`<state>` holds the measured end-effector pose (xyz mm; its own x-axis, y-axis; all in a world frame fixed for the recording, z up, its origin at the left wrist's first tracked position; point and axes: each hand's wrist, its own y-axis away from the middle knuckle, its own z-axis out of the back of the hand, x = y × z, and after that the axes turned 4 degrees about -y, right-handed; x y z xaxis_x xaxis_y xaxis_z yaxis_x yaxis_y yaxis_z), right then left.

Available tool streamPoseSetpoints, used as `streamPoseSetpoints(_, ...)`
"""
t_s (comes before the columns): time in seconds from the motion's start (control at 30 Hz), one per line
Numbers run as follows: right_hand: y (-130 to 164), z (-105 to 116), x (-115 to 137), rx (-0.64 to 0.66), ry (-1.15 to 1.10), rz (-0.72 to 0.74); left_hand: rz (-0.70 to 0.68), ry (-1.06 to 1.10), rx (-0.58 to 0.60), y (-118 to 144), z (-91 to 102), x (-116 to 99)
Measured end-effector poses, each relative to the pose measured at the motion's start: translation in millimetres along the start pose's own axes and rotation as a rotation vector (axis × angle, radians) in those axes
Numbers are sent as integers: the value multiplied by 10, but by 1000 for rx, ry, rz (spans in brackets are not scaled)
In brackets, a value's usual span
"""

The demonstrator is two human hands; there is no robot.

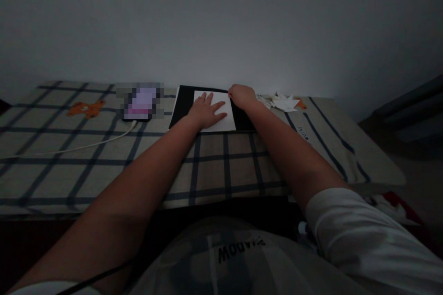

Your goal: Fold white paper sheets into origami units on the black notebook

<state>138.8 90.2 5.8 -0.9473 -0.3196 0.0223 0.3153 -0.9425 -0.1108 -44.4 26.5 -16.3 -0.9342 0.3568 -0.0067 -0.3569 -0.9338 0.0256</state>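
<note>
Left hand (203, 111) spread on white paper (219, 97), right hand (242, 96) curled at its corner, grip uncertain (fingertips hidden)

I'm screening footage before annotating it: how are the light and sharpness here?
Head view: dim overall, near black under the table, the wall flat grey; head view: the paper is pale, edges clear, no glare; head view: the phone is hidden by coarse pixels; head view: the forearms look stretched, perhaps by a wide lens.
</note>
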Motion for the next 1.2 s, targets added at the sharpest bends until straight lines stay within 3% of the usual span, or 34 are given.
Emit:
streamPoseSetpoints(0.47,56,21,-34,62,33,87,-4,9,-5,-8,-16,7)
streamPoseSetpoints(1.2,526,40,-49,96,-16,200,-3,5,18,-37,-8,5)
